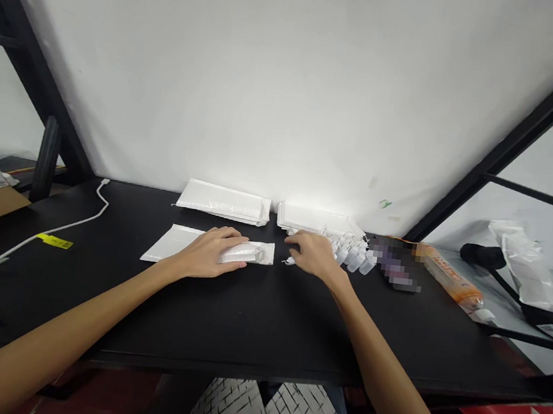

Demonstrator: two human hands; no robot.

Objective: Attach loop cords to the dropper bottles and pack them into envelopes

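My left hand (213,251) lies over a white bubble mailer (168,245), its thumb and fingers closed around a small clear-wrapped packet (243,253) on top. The packet's right end sticks out past my fingertips. To the right, my right hand (314,252) is low over the table with its fingers curled together; what they hold, if anything, is hidden. A small white piece with a cord (290,261) shows just below its thumb. Beside that hand, partly covered by it, are several small translucent bottles (354,260) with white cords.
Two stacks of white mailers, the left stack (224,202) and the right stack (320,220), lie against the wall. A white cable (76,219) with a yellow tag is at left. A blurred dark item (394,268) and an orange-labelled bottle (452,279) lie at right.
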